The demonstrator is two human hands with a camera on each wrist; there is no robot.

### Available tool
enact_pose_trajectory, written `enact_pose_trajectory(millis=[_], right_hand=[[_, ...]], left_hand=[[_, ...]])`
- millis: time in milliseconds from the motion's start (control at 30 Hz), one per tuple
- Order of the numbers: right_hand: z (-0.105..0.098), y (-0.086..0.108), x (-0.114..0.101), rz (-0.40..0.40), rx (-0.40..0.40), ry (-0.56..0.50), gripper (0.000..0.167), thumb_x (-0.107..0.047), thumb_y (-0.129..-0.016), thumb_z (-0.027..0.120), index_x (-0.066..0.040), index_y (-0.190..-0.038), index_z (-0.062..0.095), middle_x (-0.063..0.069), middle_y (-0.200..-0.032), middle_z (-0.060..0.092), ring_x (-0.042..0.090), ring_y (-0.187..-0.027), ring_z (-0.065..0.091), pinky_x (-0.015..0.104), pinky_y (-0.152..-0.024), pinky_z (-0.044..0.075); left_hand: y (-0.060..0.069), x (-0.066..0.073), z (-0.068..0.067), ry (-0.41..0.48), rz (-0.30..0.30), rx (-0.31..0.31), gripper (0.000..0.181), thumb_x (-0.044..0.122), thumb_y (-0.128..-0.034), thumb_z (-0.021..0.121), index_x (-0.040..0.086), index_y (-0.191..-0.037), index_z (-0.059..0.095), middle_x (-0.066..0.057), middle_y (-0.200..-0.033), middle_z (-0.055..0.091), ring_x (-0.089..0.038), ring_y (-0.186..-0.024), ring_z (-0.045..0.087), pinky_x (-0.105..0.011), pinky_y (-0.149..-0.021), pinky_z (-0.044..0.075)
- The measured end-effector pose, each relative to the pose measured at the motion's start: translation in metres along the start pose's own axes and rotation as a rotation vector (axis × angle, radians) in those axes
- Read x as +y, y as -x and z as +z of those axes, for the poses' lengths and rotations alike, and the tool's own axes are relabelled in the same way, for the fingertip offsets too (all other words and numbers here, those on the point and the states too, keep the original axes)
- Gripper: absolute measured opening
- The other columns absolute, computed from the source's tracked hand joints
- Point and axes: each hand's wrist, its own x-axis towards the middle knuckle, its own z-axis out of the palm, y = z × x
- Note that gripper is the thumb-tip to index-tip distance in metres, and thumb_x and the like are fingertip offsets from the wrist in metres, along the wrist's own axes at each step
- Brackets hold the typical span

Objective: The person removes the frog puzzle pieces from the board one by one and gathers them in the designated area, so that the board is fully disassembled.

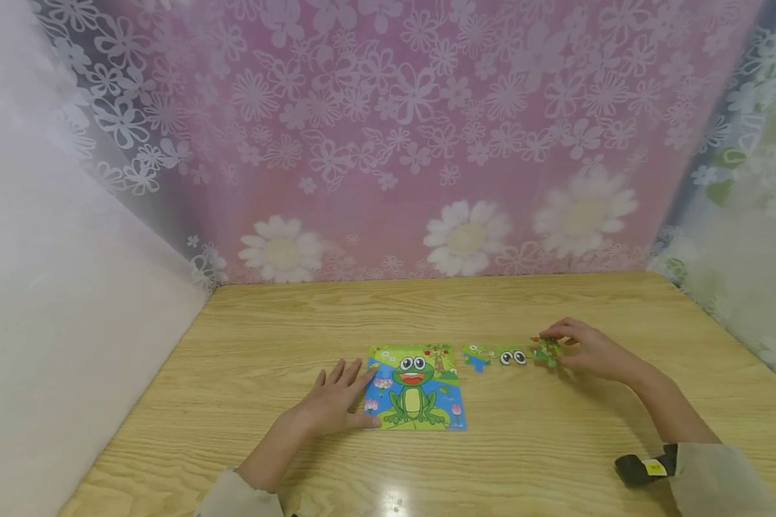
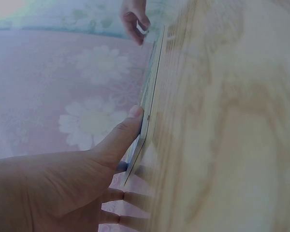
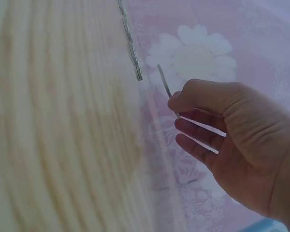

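A square frog picture board [image 1: 414,396] lies flat on the table. My left hand [image 1: 336,402], fingers spread, rests along its left edge; in the left wrist view the thumb [image 2: 130,121] lies on the board's rim. To the right, my right hand [image 1: 591,350] pinches a jigsaw piece [image 1: 546,350] printed with green and red. In the right wrist view that piece [image 3: 165,84] is seen edge-on between thumb and fingers, raised off the tabletop. Left of it lie a piece with the frog's eyes [image 1: 513,357] and a blue-green corner piece [image 1: 477,357], side by side.
The wooden table [image 1: 284,316] ends at a pink flowered curtain [image 1: 375,143] behind. A pale wall [image 1: 71,287] borders the left side, and a flowered sheet [image 1: 750,237] the right. A black device with a yellow label [image 1: 653,468] sits at the right wrist.
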Motion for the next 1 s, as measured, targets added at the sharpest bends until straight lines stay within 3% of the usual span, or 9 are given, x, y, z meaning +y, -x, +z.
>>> enact_pose_trajectory(millis=[300, 567, 1000], right_hand=[[0.005, 0.0, 0.011, 0.036, -0.048, -0.004, 0.038, 0.002, -0.078, 0.069, 0.004, -0.115, 0.059, 0.017, -0.112, 0.051, 0.04, -0.104, 0.047, 0.047, -0.078, 0.046], [0.006, 0.001, 0.015, 0.029, -0.055, -0.023, 0.037, 0.003, -0.079, 0.068, 0.003, -0.115, 0.059, 0.015, -0.112, 0.052, 0.035, -0.101, 0.049, 0.042, -0.076, 0.048], [0.009, 0.002, 0.023, -0.001, -0.088, -0.044, 0.036, 0.003, -0.083, 0.064, 0.003, -0.118, 0.058, 0.017, -0.115, 0.051, 0.037, -0.105, 0.048, 0.047, -0.082, 0.045]], left_hand=[[0.001, 0.0, -0.001, -0.006, 0.005, 0.001, 0.085, 0.057, -0.0835, 0.056, 0.012, -0.147, 0.021, -0.02, -0.15, 0.01, -0.044, -0.133, 0.003, -0.063, -0.101, 0.005], [0.001, 0.002, -0.003, -0.001, 0.006, -0.001, 0.085, 0.056, -0.0841, 0.055, 0.011, -0.147, 0.021, -0.021, -0.149, 0.009, -0.044, -0.133, 0.001, -0.062, -0.101, 0.004], [0.001, 0.003, -0.004, -0.001, 0.002, -0.007, 0.084, 0.055, -0.0844, 0.056, 0.011, -0.147, 0.021, -0.021, -0.149, 0.01, -0.044, -0.133, 0.002, -0.062, -0.101, 0.005]])
